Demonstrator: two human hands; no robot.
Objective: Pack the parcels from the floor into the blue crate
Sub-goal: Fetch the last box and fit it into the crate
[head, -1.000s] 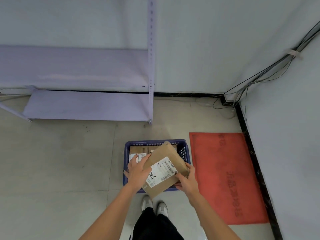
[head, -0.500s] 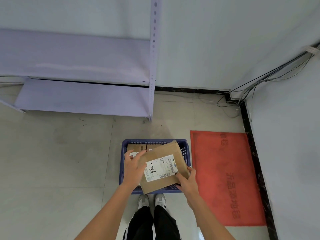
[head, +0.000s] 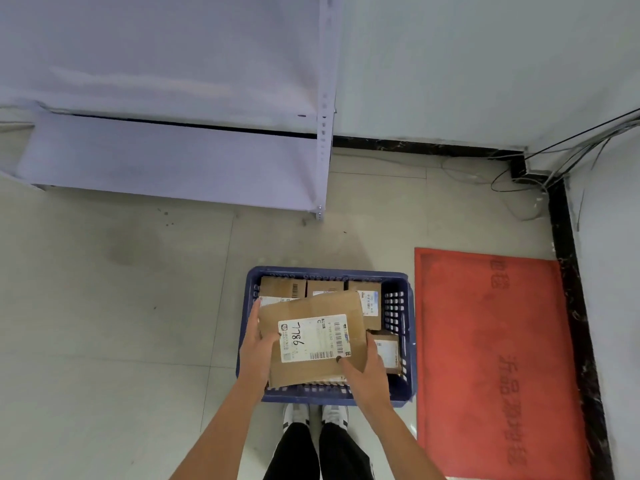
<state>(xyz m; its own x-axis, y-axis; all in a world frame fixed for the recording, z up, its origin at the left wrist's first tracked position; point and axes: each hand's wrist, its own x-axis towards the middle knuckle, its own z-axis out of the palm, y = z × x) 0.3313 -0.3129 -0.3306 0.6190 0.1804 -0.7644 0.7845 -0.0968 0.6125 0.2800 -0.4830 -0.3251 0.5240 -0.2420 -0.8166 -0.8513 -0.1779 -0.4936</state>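
The fingers (head: 257, 315) of the left hand (head: 255, 351) are lying straight along the left edge of a flat brown cardboard parcel (head: 313, 306), with the thumb curling onto its top face. The right hand (head: 365, 374) is gripping the parcel's near right corner, thumb pressing on top by the label; its other fingers are hiding under the cardboard, so how they are lying cannot be told. The parcel is sitting level over the blue crate (head: 406, 341), covering its left and middle part. It is carrying one white shipping label (head: 314, 337) with barcodes and the handwritten number 7786.

Beneath it, four smaller labelled cardboard boxes are showing: three along the far wall (head: 282, 287), (head: 325, 287), (head: 370, 303) and one at the near right (head: 388, 351); possibly more are lying hidden under the parcel. The crate is standing on the tiled floor (head: 121, 323), just beside a red mat (head: 491, 358).
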